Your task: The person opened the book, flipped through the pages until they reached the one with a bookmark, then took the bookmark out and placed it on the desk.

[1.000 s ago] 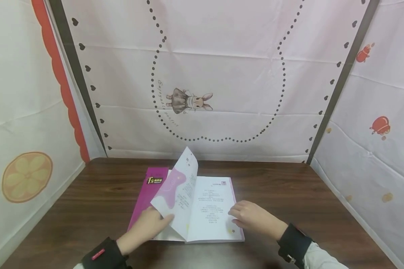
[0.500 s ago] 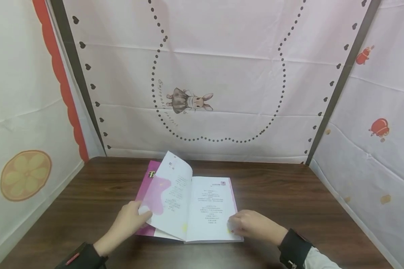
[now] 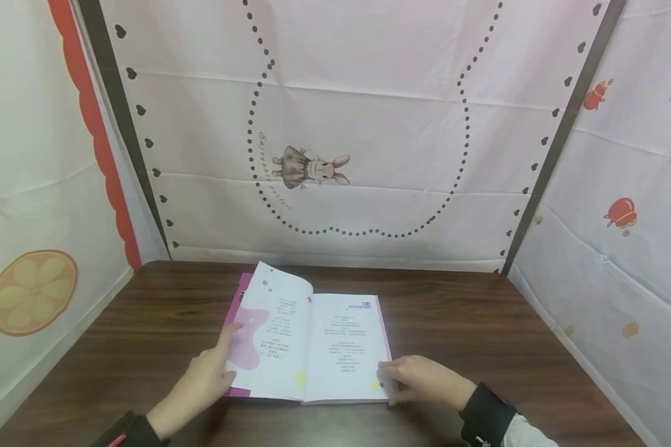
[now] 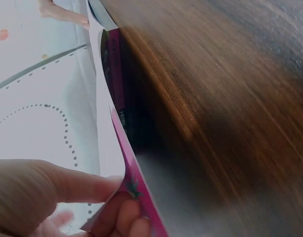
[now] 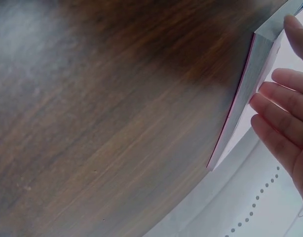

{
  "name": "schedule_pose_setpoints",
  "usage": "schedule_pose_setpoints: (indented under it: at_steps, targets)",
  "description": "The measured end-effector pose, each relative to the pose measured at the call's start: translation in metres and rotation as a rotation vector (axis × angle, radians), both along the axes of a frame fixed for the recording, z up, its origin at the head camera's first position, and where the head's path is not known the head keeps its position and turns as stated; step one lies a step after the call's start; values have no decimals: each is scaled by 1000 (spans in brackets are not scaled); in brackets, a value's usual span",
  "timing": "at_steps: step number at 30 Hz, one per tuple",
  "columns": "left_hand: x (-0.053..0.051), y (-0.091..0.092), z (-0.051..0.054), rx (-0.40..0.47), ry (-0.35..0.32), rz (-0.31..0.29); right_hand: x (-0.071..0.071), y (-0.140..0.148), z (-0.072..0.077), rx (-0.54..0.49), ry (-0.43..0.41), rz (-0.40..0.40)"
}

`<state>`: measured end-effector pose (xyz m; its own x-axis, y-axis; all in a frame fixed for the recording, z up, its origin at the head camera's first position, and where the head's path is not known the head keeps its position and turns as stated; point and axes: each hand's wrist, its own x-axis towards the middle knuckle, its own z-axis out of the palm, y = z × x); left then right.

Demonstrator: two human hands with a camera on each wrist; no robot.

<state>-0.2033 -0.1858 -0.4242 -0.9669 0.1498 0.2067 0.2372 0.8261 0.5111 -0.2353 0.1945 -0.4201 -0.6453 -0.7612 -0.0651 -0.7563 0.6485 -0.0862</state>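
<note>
An open book [image 3: 343, 385] with a magenta cover lies on the brown table. Its left page [image 3: 276, 366], printed with a purple shape and lines of text, curves up a little from the cover beneath. At that page's left edge is my left hand [image 3: 198, 382]; in the left wrist view its thumb and curled fingers [image 4: 129, 212] pinch the page just above the magenta cover. My right hand [image 3: 427, 380] is at the lower right edge of the right page, its fingers [image 5: 277, 116] fairly straight and spread beside the thick page block.
Wood-grain table [image 3: 458, 329] surrounds the book. A white cloth [image 3: 369, 124] with dotted lines and a rabbit print hangs behind it, and printed cloth panels [image 3: 609, 298] stand at both sides.
The left page has swung over to the left and lies flatter. My left hand has moved left with it. My right hand has stayed at the right page's edge, its fingers shifting slightly.
</note>
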Motion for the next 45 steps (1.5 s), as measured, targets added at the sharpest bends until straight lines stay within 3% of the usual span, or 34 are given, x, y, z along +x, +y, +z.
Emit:
schedule_pose_setpoints:
  at_steps: [4,9,12,17,24,29,32,36,38,41,43,45]
  targets:
    - [0,1,-7,-124,25,-48,0,0,-2,6,8,-4]
    - [1,6,-10,-316,-51,29,0,1,-5,-2,0,-18]
    - [1,8,-10,-387,-45,47,0,0,-6,-2,-10,-31]
    - [-3,11,-10,-383,49,37,-3,-2,-6,-17,-17,-25]
    - [-7,27,-14,-508,104,-12,-5,-2,-5,-41,-48,-38]
    - [-8,41,-19,-480,114,-19,-5,-1,-4,-60,-78,-55]
    - [-7,43,-20,-477,173,-27,-5,-2,-3,-64,-93,-60]
    - [-4,45,-20,-458,238,-130,-7,-3,-2,-55,-114,-59]
    - [-1,47,-21,-448,259,-223,-7,-3,-1,-50,-121,-51]
    - [3,49,-21,-498,286,-381,-7,-1,0,-58,-125,-28]
    - [6,53,-21,-538,267,-467,-7,2,0,-72,-112,-4]
    - [7,56,-20,-577,233,-511,-7,4,0,-86,-96,13]
